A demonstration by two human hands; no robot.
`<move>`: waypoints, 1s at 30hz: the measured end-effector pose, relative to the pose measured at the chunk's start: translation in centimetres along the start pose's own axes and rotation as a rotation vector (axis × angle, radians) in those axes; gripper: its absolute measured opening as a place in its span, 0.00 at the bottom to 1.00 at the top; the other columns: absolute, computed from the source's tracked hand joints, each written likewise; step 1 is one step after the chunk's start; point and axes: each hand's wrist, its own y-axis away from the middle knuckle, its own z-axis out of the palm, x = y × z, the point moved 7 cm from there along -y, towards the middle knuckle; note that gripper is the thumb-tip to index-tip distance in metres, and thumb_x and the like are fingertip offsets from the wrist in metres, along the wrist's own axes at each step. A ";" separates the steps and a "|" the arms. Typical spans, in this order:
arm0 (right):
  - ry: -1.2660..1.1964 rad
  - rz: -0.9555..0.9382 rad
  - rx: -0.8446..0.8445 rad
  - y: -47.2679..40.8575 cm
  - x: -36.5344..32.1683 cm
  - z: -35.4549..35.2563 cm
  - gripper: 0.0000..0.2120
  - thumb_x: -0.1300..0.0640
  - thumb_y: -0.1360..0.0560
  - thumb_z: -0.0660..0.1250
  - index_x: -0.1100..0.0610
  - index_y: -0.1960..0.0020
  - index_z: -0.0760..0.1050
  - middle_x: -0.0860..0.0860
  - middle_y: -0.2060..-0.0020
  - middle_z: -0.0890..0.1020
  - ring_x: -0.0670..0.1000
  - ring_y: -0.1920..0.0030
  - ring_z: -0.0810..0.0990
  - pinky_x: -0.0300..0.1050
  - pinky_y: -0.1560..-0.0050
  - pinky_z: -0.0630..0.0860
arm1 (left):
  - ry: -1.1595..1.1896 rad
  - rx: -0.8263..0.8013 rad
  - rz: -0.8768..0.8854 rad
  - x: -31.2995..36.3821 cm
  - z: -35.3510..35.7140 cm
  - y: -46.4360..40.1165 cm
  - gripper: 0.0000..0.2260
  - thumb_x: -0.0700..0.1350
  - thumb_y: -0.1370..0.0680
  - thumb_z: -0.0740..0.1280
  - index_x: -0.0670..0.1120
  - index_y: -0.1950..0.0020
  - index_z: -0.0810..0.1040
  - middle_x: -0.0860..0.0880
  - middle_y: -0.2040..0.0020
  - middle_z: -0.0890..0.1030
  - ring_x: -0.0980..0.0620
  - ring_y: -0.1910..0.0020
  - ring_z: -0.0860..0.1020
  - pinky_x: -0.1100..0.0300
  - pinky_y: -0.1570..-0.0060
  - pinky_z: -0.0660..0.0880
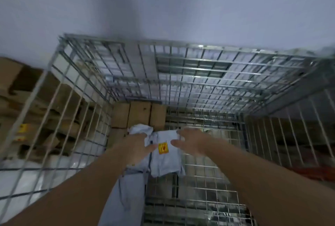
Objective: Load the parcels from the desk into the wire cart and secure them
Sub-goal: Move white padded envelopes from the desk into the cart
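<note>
I look down into the wire cart. A grey soft parcel with a yellow and red sticker lies low inside it. My left hand holds its left side, the thumb on top near the sticker. My right hand holds its right side, fingers over the far edge and thumb toward the sticker. Another grey parcel lies under my left forearm, nearer to me. Several brown cardboard boxes stand against the cart's far left corner.
The cart's wire floor shows bare to the right of the parcels. Cardboard boxes are stacked outside the left wall, with white bags below them. A pale wall rises behind the cart. Something red lies outside the right wall.
</note>
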 end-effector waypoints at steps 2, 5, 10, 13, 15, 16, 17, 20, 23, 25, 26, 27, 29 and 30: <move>0.009 -0.016 0.008 3.7 -2.1 -3.9 0.35 0.30 0.23 0.52 0.50 0.24 0.64 0.53 0.24 0.66 0.56 0.28 0.67 0.48 0.33 0.65 | -0.017 0.004 -0.013 1.8 -4.7 3.3 0.23 0.61 0.17 0.57 0.49 0.28 0.71 0.46 0.27 0.73 0.48 0.31 0.73 0.63 0.36 0.66; 0.091 -0.016 0.062 11.3 -5.2 -10.4 0.37 0.27 0.26 0.50 0.44 0.22 0.60 0.52 0.22 0.61 0.57 0.25 0.63 0.54 0.27 0.61 | -0.081 0.025 -0.005 4.8 -11.8 9.7 0.33 0.70 0.20 0.55 0.47 0.25 0.70 0.44 0.25 0.71 0.46 0.29 0.72 0.59 0.37 0.67; 0.102 0.023 0.258 26.9 -9.2 -22.5 0.37 0.28 0.25 0.51 0.43 0.21 0.53 0.56 0.22 0.62 0.60 0.25 0.64 0.56 0.28 0.61 | -0.227 0.141 0.041 11.4 -24.0 21.4 0.43 0.75 0.24 0.52 0.49 0.17 0.55 0.47 0.17 0.56 0.45 0.21 0.60 0.48 0.23 0.60; 0.106 0.029 0.386 37.0 -11.3 -28.4 0.36 0.30 0.23 0.50 0.44 0.20 0.52 0.57 0.23 0.63 0.60 0.25 0.65 0.55 0.28 0.62 | -0.280 0.238 0.107 16.6 -30.6 29.5 0.41 0.76 0.25 0.53 0.52 0.19 0.60 0.49 0.19 0.63 0.46 0.25 0.67 0.48 0.26 0.65; 0.092 0.047 0.462 43.2 -12.4 -31.5 0.37 0.29 0.23 0.50 0.45 0.20 0.51 0.57 0.23 0.63 0.60 0.26 0.66 0.58 0.28 0.62 | -0.336 0.330 0.134 19.8 -34.5 35.1 0.40 0.76 0.25 0.52 0.52 0.21 0.63 0.49 0.21 0.66 0.46 0.26 0.69 0.46 0.28 0.67; 0.088 0.054 0.503 46.2 -12.8 -32.7 0.37 0.29 0.23 0.49 0.45 0.20 0.51 0.57 0.23 0.63 0.59 0.26 0.66 0.58 0.27 0.61 | -0.363 0.366 0.135 21.3 -36.2 37.7 0.40 0.76 0.25 0.52 0.53 0.21 0.63 0.49 0.21 0.67 0.46 0.26 0.69 0.45 0.28 0.67; 0.083 0.061 0.545 49.1 -13.2 -33.7 0.37 0.29 0.23 0.50 0.45 0.20 0.51 0.56 0.22 0.62 0.59 0.25 0.65 0.58 0.26 0.60 | -0.378 0.397 0.140 22.7 -37.6 40.3 0.40 0.76 0.25 0.52 0.52 0.21 0.63 0.48 0.22 0.67 0.46 0.26 0.69 0.45 0.29 0.67; 0.060 0.065 0.660 56.5 -14.0 -36.2 0.38 0.29 0.24 0.49 0.46 0.20 0.52 0.54 0.22 0.60 0.57 0.23 0.60 0.59 0.25 0.58 | -0.380 0.520 0.216 27.2 -41.1 47.1 0.38 0.75 0.24 0.52 0.52 0.22 0.65 0.48 0.24 0.70 0.46 0.29 0.71 0.47 0.32 0.69; 0.057 0.076 0.735 61.6 -14.1 -36.7 0.38 0.29 0.24 0.49 0.46 0.20 0.52 0.54 0.21 0.60 0.57 0.23 0.59 0.59 0.25 0.58 | -0.408 0.606 0.285 31.1 -42.1 51.7 0.37 0.75 0.24 0.52 0.53 0.23 0.66 0.49 0.25 0.71 0.46 0.30 0.72 0.50 0.35 0.70; 0.048 0.097 0.770 64.0 -13.6 -36.5 0.38 0.29 0.24 0.50 0.47 0.20 0.53 0.54 0.21 0.60 0.57 0.23 0.60 0.59 0.25 0.58 | -0.457 0.643 0.319 33.5 -42.1 53.3 0.36 0.75 0.24 0.51 0.54 0.24 0.67 0.50 0.26 0.72 0.47 0.30 0.72 0.50 0.36 0.70; 0.036 0.112 0.779 65.0 -13.1 -36.3 0.37 0.29 0.24 0.50 0.47 0.20 0.53 0.54 0.21 0.60 0.58 0.23 0.60 0.59 0.25 0.58 | -0.472 0.649 0.334 34.4 -42.0 53.8 0.37 0.76 0.24 0.51 0.54 0.24 0.68 0.50 0.26 0.73 0.47 0.30 0.72 0.50 0.37 0.70; 0.022 0.127 0.789 65.7 -12.6 -36.0 0.37 0.29 0.24 0.50 0.46 0.20 0.53 0.54 0.21 0.60 0.58 0.23 0.60 0.60 0.25 0.58 | -0.482 0.650 0.347 35.3 -41.8 54.0 0.37 0.76 0.25 0.51 0.54 0.25 0.68 0.50 0.27 0.73 0.47 0.30 0.73 0.50 0.37 0.70; 0.001 0.160 0.807 67.2 -11.1 -35.4 0.37 0.30 0.24 0.50 0.46 0.20 0.53 0.54 0.22 0.61 0.58 0.23 0.60 0.60 0.25 0.59 | -0.494 0.639 0.371 36.9 -41.3 53.8 0.37 0.76 0.25 0.51 0.54 0.25 0.68 0.50 0.27 0.73 0.47 0.31 0.73 0.50 0.39 0.71; -0.008 0.176 0.817 68.0 -10.3 -35.0 0.37 0.30 0.23 0.50 0.47 0.20 0.53 0.54 0.22 0.61 0.58 0.23 0.60 0.60 0.26 0.59 | -0.496 0.629 0.383 37.7 -41.0 53.6 0.38 0.77 0.25 0.51 0.54 0.25 0.68 0.49 0.27 0.73 0.46 0.31 0.73 0.50 0.39 0.70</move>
